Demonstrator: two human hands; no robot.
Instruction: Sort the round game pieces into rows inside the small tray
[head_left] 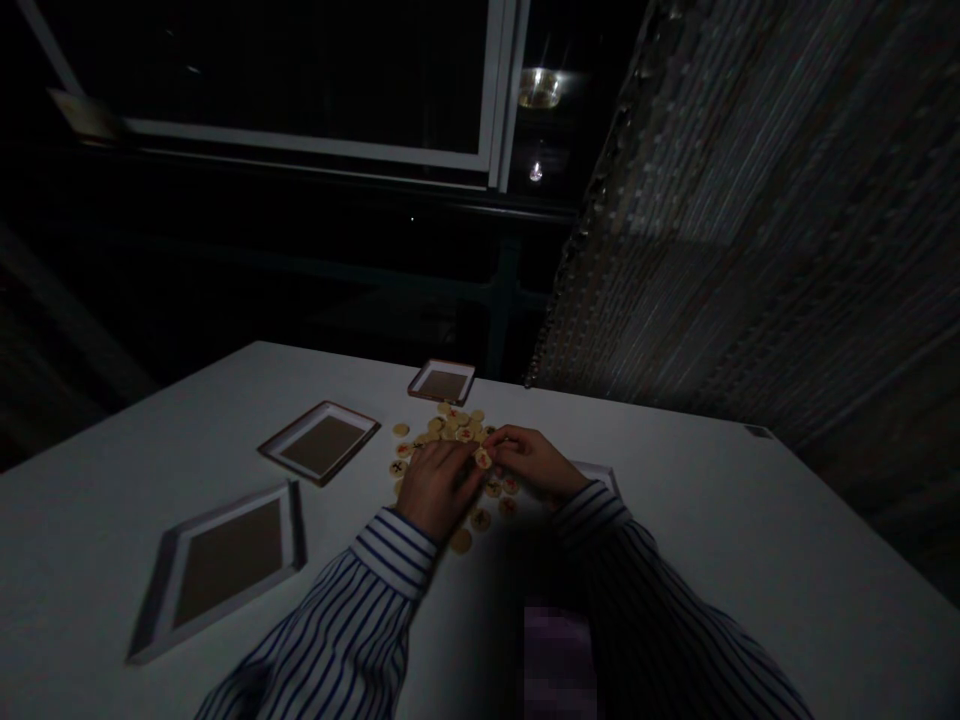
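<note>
In the head view a heap of round, pale wooden Chinese chess pieces (451,425) lies on the white table (675,560), some showing red or black characters. Just above the near side of the heap, one piece with a red mark (483,458) is upright between my two hands. My right hand (531,458) pinches it from the right with thumb and index finger. From the left, my left hand (439,487) has its fingers drawn together, thumb and index tips at the same piece; its other fingertips are hidden. Several loose pieces (481,519) lie below my hands.
Three shallow framed trays stand left of and behind the heap: a near one (232,560), a middle one (321,443) and a far one (442,382). Another pale frame (598,472) is partly behind my right wrist. A bead curtain (712,220) hangs at the right; a dark window lies beyond.
</note>
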